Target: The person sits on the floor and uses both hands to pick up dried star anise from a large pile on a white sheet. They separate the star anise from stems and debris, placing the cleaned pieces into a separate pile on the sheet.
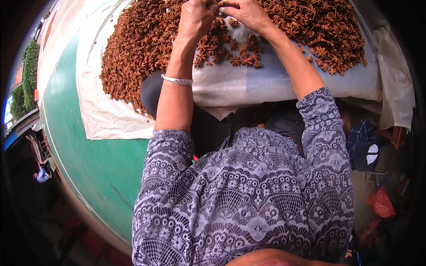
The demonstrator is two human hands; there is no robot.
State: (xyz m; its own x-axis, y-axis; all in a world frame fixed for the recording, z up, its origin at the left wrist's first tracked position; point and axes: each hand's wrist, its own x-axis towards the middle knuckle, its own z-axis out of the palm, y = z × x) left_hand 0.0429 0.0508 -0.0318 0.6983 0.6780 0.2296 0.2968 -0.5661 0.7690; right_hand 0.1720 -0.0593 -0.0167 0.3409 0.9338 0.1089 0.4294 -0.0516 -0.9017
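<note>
Both of my hands meet at the top of the view, over a low table covered with plastic sheeting (pixel 226 89). My left hand (pixel 199 16) has a silver bangle (pixel 177 80) further down the forearm, and its fingers are curled. Close beside it, the fingertips of my right hand (pixel 244 13) are bent towards it. Whether anything is between the fingers cannot be made out. Below the hands lie scattered star anise pods (pixel 235 61). A dense heap of star anise (pixel 133 53) spreads at the left, and a second heap (pixel 319 30) lies at the right.
White sheeting (pixel 109 123) lies on the green floor (pixel 83 166) at the left. A dark rounded object (pixel 151 93) is beside my left forearm. Translucent plastic (pixel 396 83) hangs at the table's right end. A red plastic bag (pixel 381 201) hangs below a dark cap-like item (pixel 366 156).
</note>
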